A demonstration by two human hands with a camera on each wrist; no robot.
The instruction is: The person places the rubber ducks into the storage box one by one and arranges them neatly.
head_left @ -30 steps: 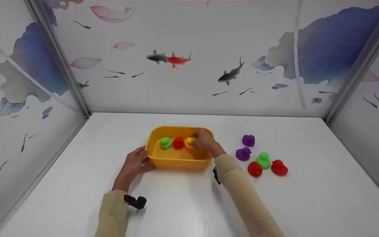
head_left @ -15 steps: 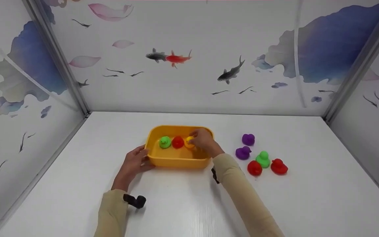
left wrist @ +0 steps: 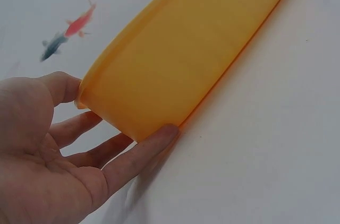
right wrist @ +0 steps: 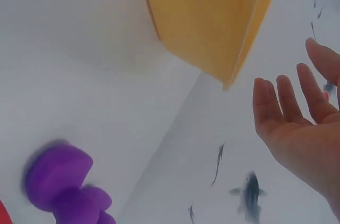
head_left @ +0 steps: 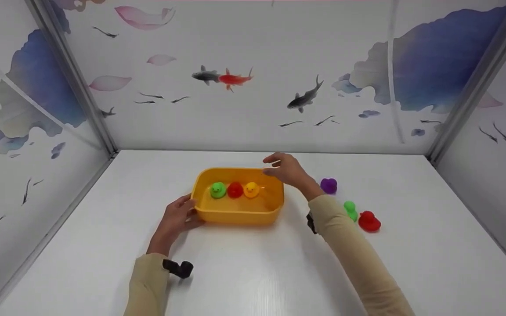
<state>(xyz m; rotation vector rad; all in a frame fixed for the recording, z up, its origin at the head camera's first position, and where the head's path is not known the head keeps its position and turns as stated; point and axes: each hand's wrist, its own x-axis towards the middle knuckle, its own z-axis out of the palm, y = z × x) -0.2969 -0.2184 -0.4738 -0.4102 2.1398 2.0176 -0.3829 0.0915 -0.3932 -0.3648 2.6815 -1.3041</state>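
At the left end of a yellow plastic basin (head_left: pixel 235 217), my left hand (head_left: pixel 179 217) holds the corner. In the left wrist view, the fingers and thumb of that hand (left wrist: pixel 69 149) spread around the basin's end wall (left wrist: pixel 170 59). A green rubber duck (head_left: pixel 218 190), a red one (head_left: pixel 235 190) and a yellow rubber duck (head_left: pixel 251 189) stand in a row inside. My right hand (head_left: pixel 290 170) hovers over the basin's far right corner, fingers extended and holding nothing. The right wrist view also shows this hand (right wrist: pixel 303 112) apart from the basin.
Right of the basin on the white table (head_left: pixel 235 272) lie a purple duck (head_left: pixel 328 185), a green duck (head_left: pixel 349 210) and a red duck (head_left: pixel 369 221). My right forearm (head_left: pixel 354 245) covers part of that area. Printed panels enclose the table's back and sides.
My right hand has let go of the yellow duck, which stays in the basin, and has risen up and to the right. My left hand keeps its place on the basin.
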